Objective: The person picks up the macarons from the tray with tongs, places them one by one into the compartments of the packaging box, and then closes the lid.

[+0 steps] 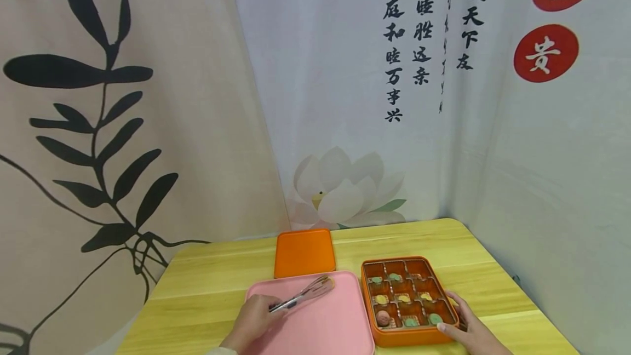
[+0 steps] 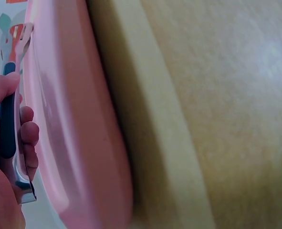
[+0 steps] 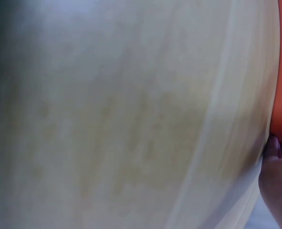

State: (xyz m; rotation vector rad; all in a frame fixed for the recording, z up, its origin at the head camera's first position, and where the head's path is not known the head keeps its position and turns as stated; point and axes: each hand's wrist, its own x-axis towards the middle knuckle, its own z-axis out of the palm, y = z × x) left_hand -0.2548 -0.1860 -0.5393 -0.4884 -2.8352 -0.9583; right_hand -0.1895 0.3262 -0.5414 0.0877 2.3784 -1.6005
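Note:
My left hand [image 1: 257, 318] grips a pair of metal tongs [image 1: 308, 293] with dark handle grips, over the left part of a pink tray [image 1: 325, 330]. The tongs' head points to the tray's far right, with nothing visible in it. In the left wrist view, fingers and thumb wrap the tongs' handle [image 2: 7, 114]. My right hand [image 1: 468, 328] holds the near right corner of an orange box [image 1: 409, 338], thumb at the rim and fingers along the side. Clear dividers split the box into several compartments with small green and yellow pieces and a round brownish piece [image 1: 383, 318].
A flat orange lid [image 1: 304, 253] lies behind the pink tray, close to its far edge. Everything stands on a yellow wood-grain table [image 1: 207, 284]. Printed curtains [image 1: 345, 97] hang right behind the table and along its right side.

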